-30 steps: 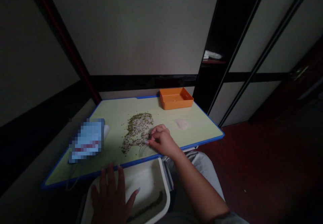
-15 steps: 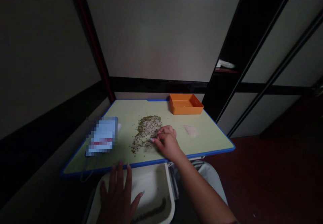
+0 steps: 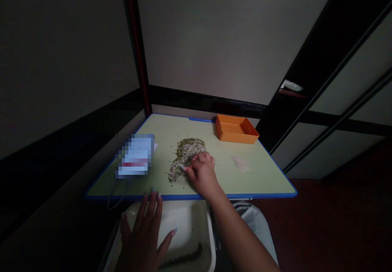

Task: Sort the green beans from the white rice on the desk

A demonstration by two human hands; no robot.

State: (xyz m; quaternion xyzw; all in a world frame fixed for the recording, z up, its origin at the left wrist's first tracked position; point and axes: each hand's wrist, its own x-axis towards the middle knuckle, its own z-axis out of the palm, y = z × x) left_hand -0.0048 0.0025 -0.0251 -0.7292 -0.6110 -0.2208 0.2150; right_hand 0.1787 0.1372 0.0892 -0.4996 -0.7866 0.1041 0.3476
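Observation:
On the pale green tabletop (image 3: pixel 171 135) lies a spread-out pile of small green and dark bean-like pieces mixed with pale grains (image 3: pixel 187 151). My right hand (image 3: pixel 203 174) is at the pile's lower right edge, its fingers curled in and thumb towards the pile; what they hold, if anything, is hidden. To the right is a small patch of pale grains (image 3: pixel 241 163). My left hand (image 3: pixel 143 227) has its fingers spread above the white basin (image 3: pixel 211 239), fingertips near the table's front edge. A dark streak of small pieces (image 3: pixel 183 259) lies in the basin.
An orange open box (image 3: pixel 237 135) stands at the table's back right. A blurred device screen (image 3: pixel 136 157) leans at the left with a thin cable below it. Panelled walls close in behind and at the left. A grey-white seat (image 3: pixel 255 223) is below the front edge.
The view has turned a little, so the table and its things sit further right in it. My right hand has shifted slightly over the pile; my left hand stays spread over the basin.

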